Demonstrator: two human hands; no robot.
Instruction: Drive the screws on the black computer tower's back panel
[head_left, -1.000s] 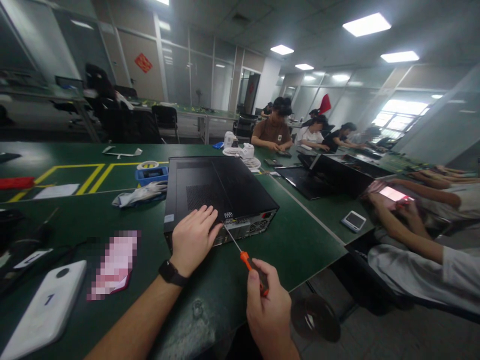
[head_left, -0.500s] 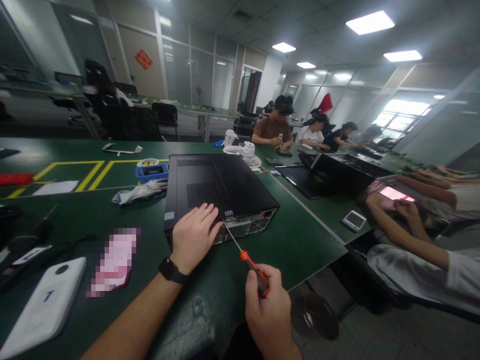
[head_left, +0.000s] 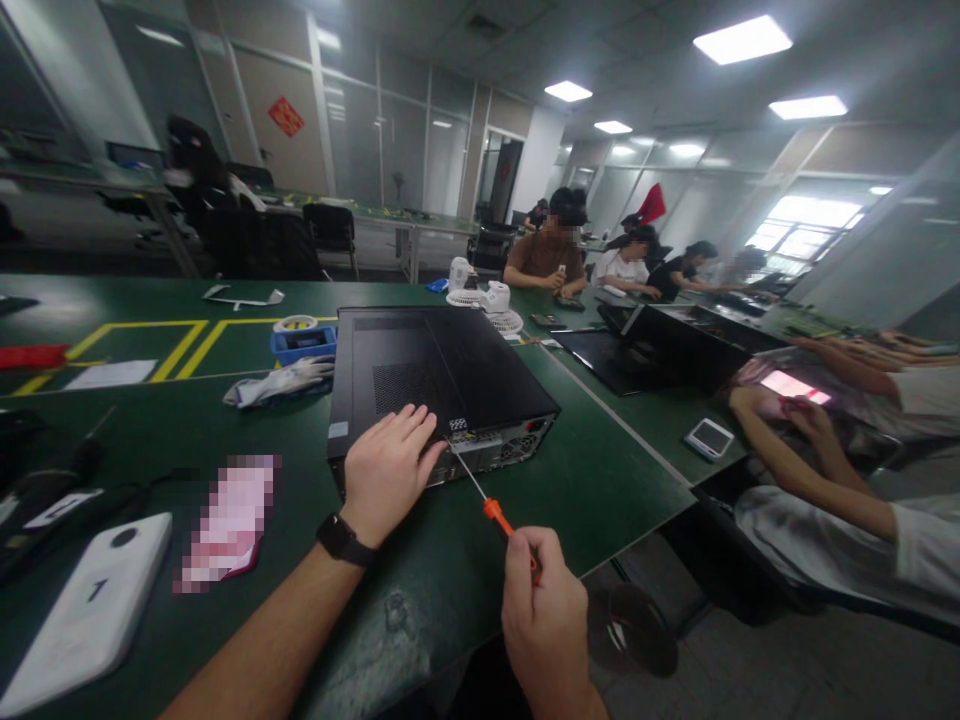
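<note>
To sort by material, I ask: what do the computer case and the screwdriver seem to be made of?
Computer case: likely sheet metal, painted satin black; small vent holes and soft sheen suggest it. Screwdriver: shaft probably steel, thin and silvery; handle perhaps plastic, evenly orange.

white slab (head_left: 101, 610), lower left: dark "1", easy read | red diamond sign (head_left: 286, 117) on the back door (head_left: 279, 165): can't make it out | white label (head_left: 63, 509), far left: mark too blurry tbh | pale sticker (head_left: 339, 430) on black computer case (head_left: 487, 365): way too tiny
</note>
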